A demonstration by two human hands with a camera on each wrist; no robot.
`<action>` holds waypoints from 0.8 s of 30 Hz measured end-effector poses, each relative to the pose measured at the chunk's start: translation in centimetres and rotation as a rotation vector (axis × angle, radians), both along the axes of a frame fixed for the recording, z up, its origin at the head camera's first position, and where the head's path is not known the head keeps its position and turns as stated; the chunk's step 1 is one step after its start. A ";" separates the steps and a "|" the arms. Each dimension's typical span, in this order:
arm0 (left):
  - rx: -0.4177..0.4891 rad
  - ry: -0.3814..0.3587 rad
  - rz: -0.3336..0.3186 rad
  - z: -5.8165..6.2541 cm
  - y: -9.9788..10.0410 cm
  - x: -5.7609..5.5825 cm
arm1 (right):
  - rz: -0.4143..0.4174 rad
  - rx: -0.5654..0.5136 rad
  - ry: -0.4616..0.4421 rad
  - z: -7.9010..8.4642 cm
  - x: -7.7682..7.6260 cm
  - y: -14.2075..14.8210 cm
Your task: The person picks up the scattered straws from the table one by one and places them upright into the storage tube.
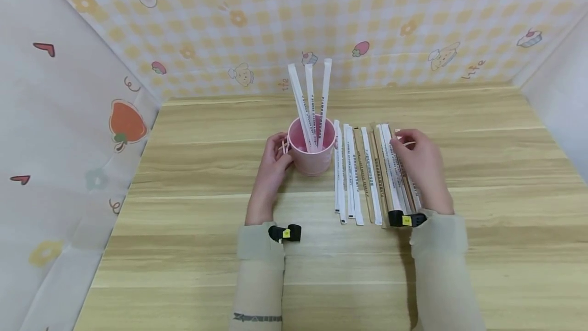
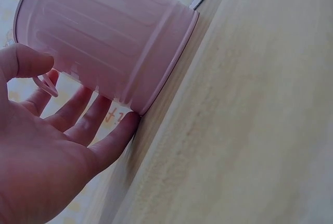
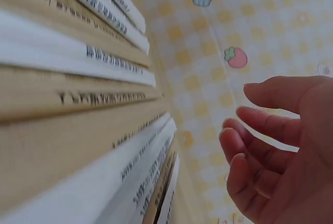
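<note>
A pink bucket-like cup (image 1: 312, 162) stands upright on the table with several white paper-wrapped straws (image 1: 323, 101) leaning in it. My left hand (image 1: 277, 160) holds its left side, fingers against the ribbed wall and thumb beside the small loop handle (image 2: 47, 85). Right of the cup lies a row of wrapped straws (image 1: 351, 178), some white, some brown. Over the far right end of that row is my right hand (image 1: 420, 160). Its fingers (image 3: 240, 182) are loosely bent, with nothing between them and the thumb in the right wrist view.
The wooden table (image 1: 193, 208) meets a yellow checked backdrop (image 1: 202, 29) at the back. A white patterned sheet (image 1: 55, 116) rises on the left and a pale wall (image 1: 560, 65) on the right. Black wrist cameras (image 1: 287, 232) are strapped over both sleeves.
</note>
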State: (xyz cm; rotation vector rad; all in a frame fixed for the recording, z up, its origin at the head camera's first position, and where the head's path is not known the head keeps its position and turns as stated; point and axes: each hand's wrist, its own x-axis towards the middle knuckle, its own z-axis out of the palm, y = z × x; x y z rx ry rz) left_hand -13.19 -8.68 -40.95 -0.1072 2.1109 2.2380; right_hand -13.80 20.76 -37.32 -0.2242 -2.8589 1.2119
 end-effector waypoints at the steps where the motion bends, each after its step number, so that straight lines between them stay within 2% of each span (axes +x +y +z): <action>1: 0.003 0.000 -0.001 0.1 0.0 0.0 | -0.004 -0.001 -0.016 -0.1 0.0 0.3; 6: 0.004 -0.025 -0.010 0.7 0.0 0.1 | -0.028 0.034 -0.107 -0.6 0.1 2.0; 11: 0.005 -0.042 -0.014 2.1 0.1 0.8 | 0.036 0.067 -0.231 -0.8 0.4 3.5; 14: 0.006 -0.041 -0.017 2.6 0.2 1.0 | 0.046 0.080 -0.299 -0.9 0.5 3.9; 17: 0.016 -0.036 -0.017 2.1 0.2 0.8 | 0.048 0.091 -0.354 -1.0 0.6 4.2; 22: 0.027 -0.009 -0.012 0.5 0.0 0.2 | 0.091 0.089 -0.426 -1.4 0.6 4.4; 24: 0.015 -0.003 -0.010 0.2 -0.1 0.1 | 0.118 0.090 -0.424 -1.6 0.5 4.3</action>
